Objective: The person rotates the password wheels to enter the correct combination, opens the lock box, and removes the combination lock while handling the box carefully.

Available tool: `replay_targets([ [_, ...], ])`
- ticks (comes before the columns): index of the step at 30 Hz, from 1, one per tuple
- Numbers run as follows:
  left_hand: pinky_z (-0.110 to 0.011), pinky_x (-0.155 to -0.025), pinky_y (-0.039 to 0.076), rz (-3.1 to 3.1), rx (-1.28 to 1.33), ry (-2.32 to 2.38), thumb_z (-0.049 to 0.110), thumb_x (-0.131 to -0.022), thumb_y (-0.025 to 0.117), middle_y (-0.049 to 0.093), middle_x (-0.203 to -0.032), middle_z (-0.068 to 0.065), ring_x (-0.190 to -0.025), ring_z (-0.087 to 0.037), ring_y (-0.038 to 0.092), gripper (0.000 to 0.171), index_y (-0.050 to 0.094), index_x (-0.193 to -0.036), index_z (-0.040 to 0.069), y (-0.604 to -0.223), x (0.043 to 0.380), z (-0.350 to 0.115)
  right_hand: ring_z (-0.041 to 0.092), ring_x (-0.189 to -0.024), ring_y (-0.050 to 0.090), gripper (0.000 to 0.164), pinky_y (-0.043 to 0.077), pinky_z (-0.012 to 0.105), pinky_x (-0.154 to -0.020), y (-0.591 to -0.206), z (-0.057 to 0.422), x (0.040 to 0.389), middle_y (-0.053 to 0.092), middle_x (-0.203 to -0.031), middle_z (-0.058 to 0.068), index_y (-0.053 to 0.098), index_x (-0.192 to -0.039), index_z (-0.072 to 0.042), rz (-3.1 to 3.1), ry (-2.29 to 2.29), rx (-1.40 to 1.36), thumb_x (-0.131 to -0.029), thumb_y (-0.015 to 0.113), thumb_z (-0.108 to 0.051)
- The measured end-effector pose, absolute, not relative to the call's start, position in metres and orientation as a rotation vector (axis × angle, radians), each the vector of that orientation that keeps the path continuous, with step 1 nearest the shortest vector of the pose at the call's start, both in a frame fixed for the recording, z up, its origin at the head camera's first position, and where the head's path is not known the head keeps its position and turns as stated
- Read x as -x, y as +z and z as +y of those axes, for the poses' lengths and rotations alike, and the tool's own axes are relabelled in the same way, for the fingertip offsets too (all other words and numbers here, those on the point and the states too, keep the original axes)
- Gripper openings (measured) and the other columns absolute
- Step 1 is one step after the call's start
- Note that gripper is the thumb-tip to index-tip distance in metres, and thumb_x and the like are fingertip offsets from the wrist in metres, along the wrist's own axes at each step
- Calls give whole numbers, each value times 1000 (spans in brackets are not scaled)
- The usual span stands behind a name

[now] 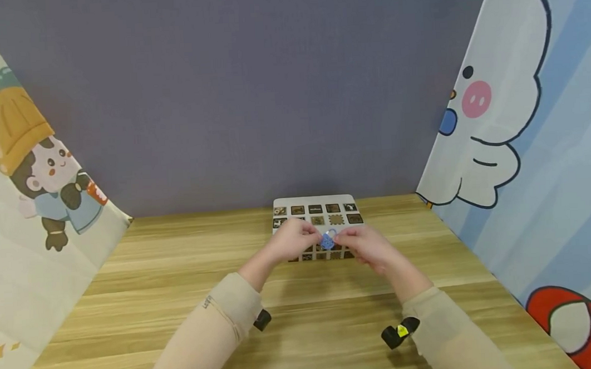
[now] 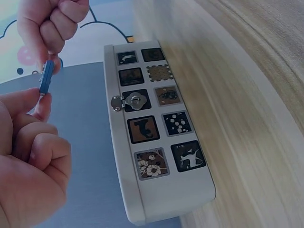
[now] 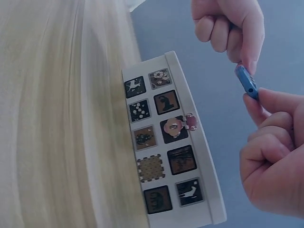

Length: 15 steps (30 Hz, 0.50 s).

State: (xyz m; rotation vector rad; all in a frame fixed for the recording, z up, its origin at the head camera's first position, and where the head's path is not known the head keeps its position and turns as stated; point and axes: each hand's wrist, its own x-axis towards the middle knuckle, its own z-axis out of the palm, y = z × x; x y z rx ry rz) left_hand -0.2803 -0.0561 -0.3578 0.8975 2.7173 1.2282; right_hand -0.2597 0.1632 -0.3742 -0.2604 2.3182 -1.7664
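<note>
A small blue padlock (image 1: 327, 242) is held up between both hands in front of the box. The left hand (image 1: 293, 241) pinches one side of it between thumb and fingertip. From the other side, the right hand (image 1: 371, 248) also pinches it. Its light-coloured shackle shows at the top in the head view; whether it is locked I cannot tell. Behind the hands stands a white box (image 2: 135, 197) with square picture tiles on its faces. A metal hasp (image 2: 129, 101) sits at the lid seam, with no padlock through it. The lid is down.
The box rests on a wood-grain table (image 1: 189, 257), close against a grey-blue back panel (image 1: 271, 96). Printed cartoon curtains (image 1: 551, 182) hang at both sides. A black wrist camera (image 1: 398, 334) is strapped to the right wrist, and another to the left.
</note>
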Motion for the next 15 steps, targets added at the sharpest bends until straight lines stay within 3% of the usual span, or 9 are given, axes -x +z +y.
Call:
replay_targets([
  [12,-23,-38,29,2660,-879,1249,28,-92,58,51,-55,1,-40,-8,31,17,72,-86,19,-351,273,-59,8,-41,27,27,25,23,-38,-363,164,258,39,-54,-6,68,-101,-3,2348,-1745,270,-86,68,-25],
  [15,-23,-38,29,2655,-887,1256,27,-92,58,51,-54,2,-40,-8,31,17,72,-85,18,-350,271,-60,8,-41,27,26,25,23,-38,-360,164,256,46,-59,-4,68,-101,-3,2358,-1729,279,-86,69,-25],
])
